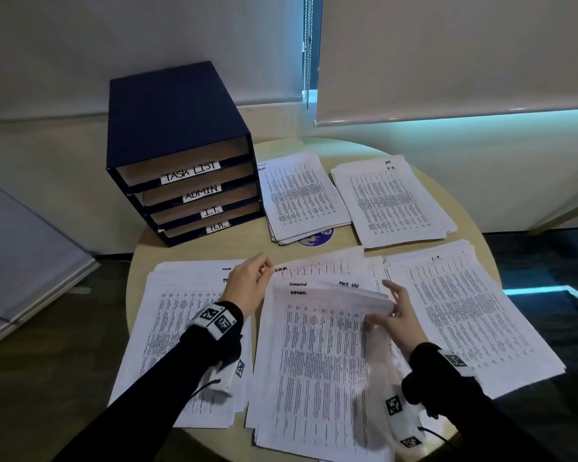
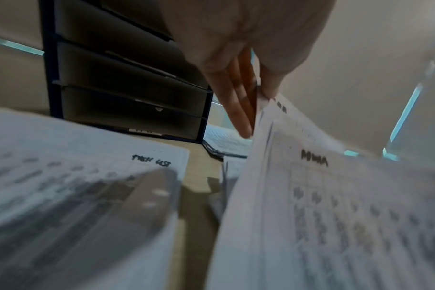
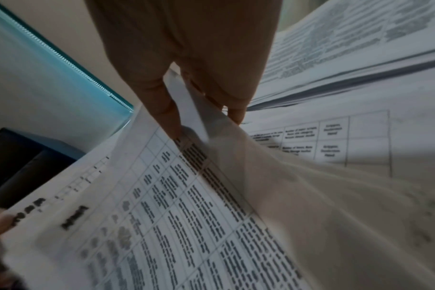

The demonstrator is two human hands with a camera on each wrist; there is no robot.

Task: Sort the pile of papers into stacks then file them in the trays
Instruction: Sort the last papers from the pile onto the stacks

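Both your hands pinch the white printed "ADMIN" sheet (image 1: 317, 348), left hand (image 1: 247, 288) nearer the dark blue four-tray cardboard filing box (image 1: 181, 155) beyond it, right hand (image 1: 397, 315) gripping its far right corner.

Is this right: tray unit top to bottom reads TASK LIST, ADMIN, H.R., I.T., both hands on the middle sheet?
Almost. The head view shows the tray unit reading TASK LIST, ADMIN, I.T., H.R., so the last two are swapped. The left hand and right hand do hold the middle sheet.

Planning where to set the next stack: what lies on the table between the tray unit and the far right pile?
In the head view, one paper stack lies between the tray unit and the far right pile.
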